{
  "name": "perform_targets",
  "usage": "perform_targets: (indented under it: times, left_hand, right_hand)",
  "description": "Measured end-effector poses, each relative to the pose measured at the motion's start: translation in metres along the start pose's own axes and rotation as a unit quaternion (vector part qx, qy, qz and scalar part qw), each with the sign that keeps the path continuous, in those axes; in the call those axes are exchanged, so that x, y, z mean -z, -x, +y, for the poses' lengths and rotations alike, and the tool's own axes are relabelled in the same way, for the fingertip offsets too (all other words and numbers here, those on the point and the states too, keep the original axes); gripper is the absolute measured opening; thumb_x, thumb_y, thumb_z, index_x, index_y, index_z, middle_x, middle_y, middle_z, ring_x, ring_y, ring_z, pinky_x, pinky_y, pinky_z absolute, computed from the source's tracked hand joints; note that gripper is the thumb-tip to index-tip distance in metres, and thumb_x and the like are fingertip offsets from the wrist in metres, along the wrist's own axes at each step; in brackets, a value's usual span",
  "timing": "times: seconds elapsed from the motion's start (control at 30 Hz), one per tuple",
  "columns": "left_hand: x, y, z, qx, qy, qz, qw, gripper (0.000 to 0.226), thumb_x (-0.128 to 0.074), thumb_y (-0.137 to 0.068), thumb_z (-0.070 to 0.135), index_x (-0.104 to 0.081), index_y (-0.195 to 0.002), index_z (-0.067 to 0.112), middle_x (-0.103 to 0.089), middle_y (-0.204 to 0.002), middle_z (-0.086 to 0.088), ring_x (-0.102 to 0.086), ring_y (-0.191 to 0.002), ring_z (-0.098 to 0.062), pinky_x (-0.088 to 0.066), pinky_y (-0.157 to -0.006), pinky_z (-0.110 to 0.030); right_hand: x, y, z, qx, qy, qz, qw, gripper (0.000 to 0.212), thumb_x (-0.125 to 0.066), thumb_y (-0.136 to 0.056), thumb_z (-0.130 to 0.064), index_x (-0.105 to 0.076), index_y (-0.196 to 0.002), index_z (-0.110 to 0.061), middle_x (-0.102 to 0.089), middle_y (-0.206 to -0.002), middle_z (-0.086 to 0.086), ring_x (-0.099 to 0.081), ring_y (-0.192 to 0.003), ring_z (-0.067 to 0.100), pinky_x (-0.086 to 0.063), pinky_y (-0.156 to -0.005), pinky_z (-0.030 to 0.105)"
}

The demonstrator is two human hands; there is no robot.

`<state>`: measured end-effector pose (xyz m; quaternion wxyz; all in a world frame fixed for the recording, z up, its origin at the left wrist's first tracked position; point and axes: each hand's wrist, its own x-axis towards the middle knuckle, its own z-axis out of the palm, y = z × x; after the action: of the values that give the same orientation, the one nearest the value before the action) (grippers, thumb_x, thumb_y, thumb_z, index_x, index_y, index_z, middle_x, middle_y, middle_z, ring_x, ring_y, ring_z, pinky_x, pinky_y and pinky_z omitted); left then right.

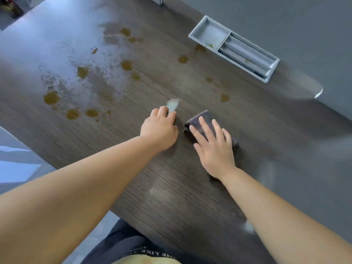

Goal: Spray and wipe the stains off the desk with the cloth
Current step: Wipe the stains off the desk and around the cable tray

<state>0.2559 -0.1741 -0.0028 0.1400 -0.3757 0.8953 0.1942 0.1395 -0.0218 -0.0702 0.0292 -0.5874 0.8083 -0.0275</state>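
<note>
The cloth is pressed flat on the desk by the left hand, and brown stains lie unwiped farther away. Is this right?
No: the head view shows the right hand pressing the cloth flat on the desk, not the left hand. The brown stains do lie unwiped farther away.

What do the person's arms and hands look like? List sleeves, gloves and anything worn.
The left forearm and right forearm are bare to the frame edge, and no sleeves show. The left hand and right hand wear no gloves. No rings, watch or bracelet are visible. At the bottom edge a dark garment with white lettering shows.
</note>
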Motion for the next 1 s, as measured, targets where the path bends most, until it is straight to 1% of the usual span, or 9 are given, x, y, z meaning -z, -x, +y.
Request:
perform_targets:
  times: [0.1, 0.23, 0.3, 0.5, 0.6, 0.7, 0.77, 0.9, 1.0]
  left_hand:
    - [0.002, -0.007, -0.002, -0.007, -0.032, -0.068, 0.997, 0.054, -0.040, -0.095, 0.039, -0.029, -0.143, 0.017, -0.022, -0.146, -0.006, -0.020, -0.133, -0.029, -0.039, -0.097, -0.042]
    - [0.009, -0.020, -0.008, -0.031, -0.104, -0.140, 0.984, 0.065, -0.044, -0.091, 0.048, -0.024, -0.146, 0.019, -0.021, -0.144, -0.008, -0.022, -0.129, -0.032, -0.039, -0.102, -0.044]
    - [0.012, -0.025, -0.006, -0.039, -0.122, -0.160, 0.979, 0.068, -0.045, -0.090, 0.049, -0.024, -0.145, 0.017, -0.023, -0.141, -0.009, -0.024, -0.126, -0.034, -0.038, -0.103, -0.044]
    - [0.020, -0.029, -0.006, -0.064, -0.129, -0.185, 0.972, 0.068, -0.048, -0.088, 0.046, -0.026, -0.143, 0.014, -0.024, -0.137, -0.009, -0.025, -0.124, -0.035, -0.041, -0.099, -0.042]
    - [0.021, -0.033, -0.012, -0.089, -0.146, -0.191, 0.967, 0.066, -0.045, -0.089, 0.047, -0.028, -0.144, 0.014, -0.025, -0.137, -0.010, -0.028, -0.122, -0.036, -0.038, -0.103, -0.042]
    - [0.025, -0.035, -0.015, -0.096, -0.125, -0.174, 0.972, 0.058, -0.045, -0.090, 0.046, -0.035, -0.140, 0.018, -0.027, -0.137, -0.006, -0.029, -0.122, -0.033, -0.042, -0.099, -0.041]
    - [0.028, -0.035, -0.017, -0.085, -0.091, -0.144, 0.982, 0.056, -0.050, -0.088, 0.046, -0.039, -0.137, 0.021, -0.026, -0.140, -0.003, -0.027, -0.125, -0.030, -0.045, -0.093, -0.040]
    - [0.035, -0.050, -0.027, -0.086, -0.120, -0.054, 0.988, 0.079, -0.063, -0.076, 0.058, -0.032, -0.139, 0.022, -0.018, -0.147, -0.004, -0.019, -0.134, -0.029, -0.035, -0.103, -0.039]
    - [0.041, -0.063, -0.039, -0.068, -0.140, -0.056, 0.986, 0.099, -0.068, -0.067, 0.065, -0.022, -0.145, 0.024, -0.015, -0.148, -0.005, -0.018, -0.135, -0.030, -0.028, -0.109, -0.040]
  right_hand:
    - [0.008, -0.001, 0.050, 0.053, 0.013, -0.026, 0.998, 0.046, -0.034, -0.097, -0.038, -0.040, -0.142, -0.031, -0.034, -0.153, 0.002, -0.035, -0.135, 0.036, -0.033, -0.104, 0.053]
    - [0.014, -0.058, 0.063, -0.294, -0.027, 0.002, 0.956, 0.049, -0.028, -0.102, -0.038, -0.021, -0.150, -0.034, -0.009, -0.161, -0.001, -0.012, -0.145, 0.032, -0.017, -0.112, 0.052]
    - [0.014, -0.076, 0.034, -0.344, -0.037, -0.001, 0.938, 0.050, -0.027, -0.102, -0.038, -0.017, -0.151, -0.034, -0.005, -0.161, 0.001, -0.009, -0.145, 0.034, -0.015, -0.112, 0.054]
    - [0.002, -0.040, 0.036, 0.060, 0.010, -0.004, 0.998, 0.046, -0.035, -0.096, -0.038, -0.044, -0.141, -0.030, -0.036, -0.152, 0.004, -0.037, -0.135, 0.037, -0.033, -0.103, 0.053]
    - [0.010, -0.059, 0.068, -0.144, 0.009, 0.005, 0.990, 0.046, -0.032, -0.100, -0.038, -0.033, -0.146, -0.034, -0.025, -0.157, 0.000, -0.026, -0.141, 0.033, -0.027, -0.109, 0.054]
    - [0.013, -0.090, 0.035, -0.387, -0.046, 0.017, 0.921, 0.049, -0.027, -0.102, -0.039, -0.020, -0.150, -0.035, -0.007, -0.161, -0.002, -0.010, -0.145, 0.032, -0.015, -0.113, 0.053]
    - [0.010, -0.088, -0.001, -0.323, -0.042, 0.034, 0.945, 0.048, -0.029, -0.100, -0.039, -0.028, -0.148, -0.033, -0.017, -0.159, 0.003, -0.019, -0.142, 0.037, -0.021, -0.108, 0.056]
    - [0.003, -0.057, 0.014, 0.018, 0.002, -0.013, 1.000, 0.046, -0.035, -0.096, -0.038, -0.044, -0.141, -0.031, -0.036, -0.152, 0.003, -0.036, -0.135, 0.036, -0.032, -0.104, 0.053]
    - [0.011, -0.073, 0.050, -0.140, 0.010, -0.007, 0.990, 0.047, -0.032, -0.099, -0.039, -0.033, -0.146, -0.034, -0.025, -0.157, 0.000, -0.026, -0.141, 0.033, -0.028, -0.108, 0.053]
